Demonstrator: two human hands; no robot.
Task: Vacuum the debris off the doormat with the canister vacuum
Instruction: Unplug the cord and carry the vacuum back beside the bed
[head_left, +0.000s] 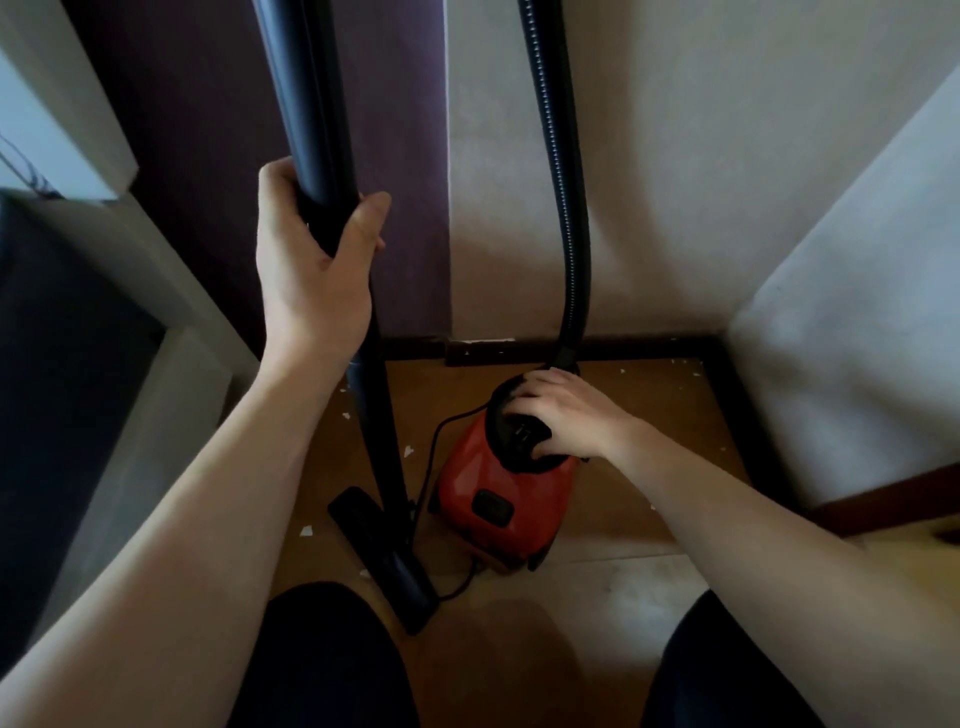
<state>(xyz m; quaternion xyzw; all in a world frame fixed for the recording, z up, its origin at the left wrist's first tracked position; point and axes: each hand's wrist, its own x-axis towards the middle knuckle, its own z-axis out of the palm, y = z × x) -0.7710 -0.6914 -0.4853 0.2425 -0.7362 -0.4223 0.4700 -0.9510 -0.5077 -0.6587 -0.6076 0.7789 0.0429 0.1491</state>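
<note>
Left hand (311, 270) wrapped around the upright black wand (332, 171), right hand (563, 415) gripping the red vacuum (498, 488) handle, paper scraps (409, 451) on the floor (649, 441)

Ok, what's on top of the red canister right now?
The right hand grips the black top of the red canister, and the ribbed hose plugs in just behind it. Any switch or handle under the fingers is covered.

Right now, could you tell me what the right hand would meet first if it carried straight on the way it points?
The red canister vacuum: the right hand holds its black top, beside the hose. Beyond it, likely the wand, though depth is unclear.
</note>
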